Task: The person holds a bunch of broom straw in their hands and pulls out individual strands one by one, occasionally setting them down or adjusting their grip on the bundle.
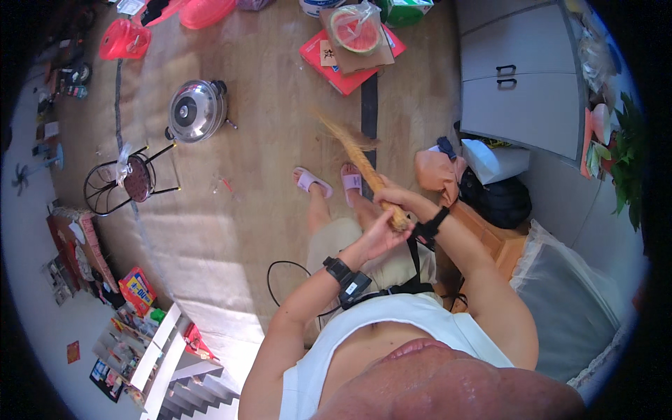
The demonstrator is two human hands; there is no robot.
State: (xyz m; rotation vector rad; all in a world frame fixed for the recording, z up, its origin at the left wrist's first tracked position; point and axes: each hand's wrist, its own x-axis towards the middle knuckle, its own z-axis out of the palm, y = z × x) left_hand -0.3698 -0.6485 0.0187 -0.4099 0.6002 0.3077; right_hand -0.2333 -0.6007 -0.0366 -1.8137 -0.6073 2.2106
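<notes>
A long straw-coloured bundle of fibres (363, 160), perhaps a broom, slants across the space before my lap. Its thin, frayed far end points up and left in the picture and looks blurred. My right hand (392, 195) is closed around its shaft. Nearer my body, my left hand (382, 231) holds the thick butt end, with fingers and thumb around it. The two hands are close together, and both wrists wear black straps. The bundle lies above my knees and my feet in pink slippers (314, 182).
A lidded metal pan (195, 111) and a black-framed chair (138, 178) stand on the floor to the left. Ahead, a cut watermelon (356, 31) rests on a cardboard box over a red box (341, 79). Bags (438, 170) and a grey cabinet (520, 105) are at the right.
</notes>
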